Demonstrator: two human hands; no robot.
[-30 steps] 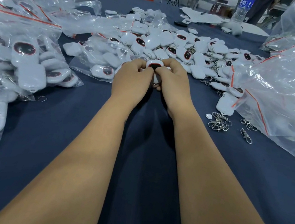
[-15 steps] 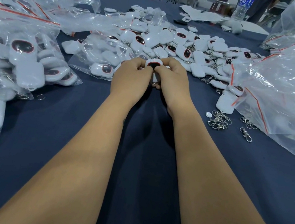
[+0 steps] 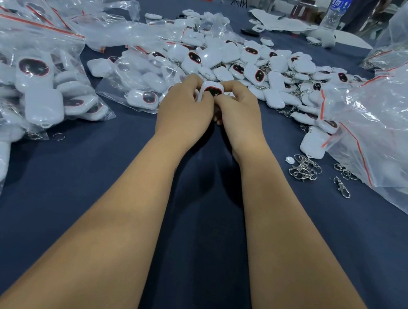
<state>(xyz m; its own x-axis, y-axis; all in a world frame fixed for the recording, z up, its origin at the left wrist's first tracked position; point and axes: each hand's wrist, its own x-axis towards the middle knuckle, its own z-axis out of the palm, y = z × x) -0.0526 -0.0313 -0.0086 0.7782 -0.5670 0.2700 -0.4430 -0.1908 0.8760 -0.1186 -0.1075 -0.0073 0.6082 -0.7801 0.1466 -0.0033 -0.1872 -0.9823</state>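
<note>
A small white plastic fob [image 3: 211,90] with a dark, red-rimmed oval window sits between my two hands over the dark blue table [image 3: 199,207]. My left hand [image 3: 184,109] grips its left side with curled fingers. My right hand [image 3: 239,114] pinches its right side, thumb and fingers bent round it. The fob's lower half is hidden behind my fingers. A big loose heap of the same white fobs [image 3: 253,65] lies just beyond my hands.
Clear zip bags full of fobs [image 3: 28,87] crowd the left side. A large clear bag [image 3: 401,128] lies at the right. Metal clasps and rings [image 3: 306,167] lie near my right wrist, and one white fob [image 3: 312,145]. A water bottle [image 3: 336,9] stands far back.
Both hands stay closed round the fob in the same spot. The view has shifted only slightly.
</note>
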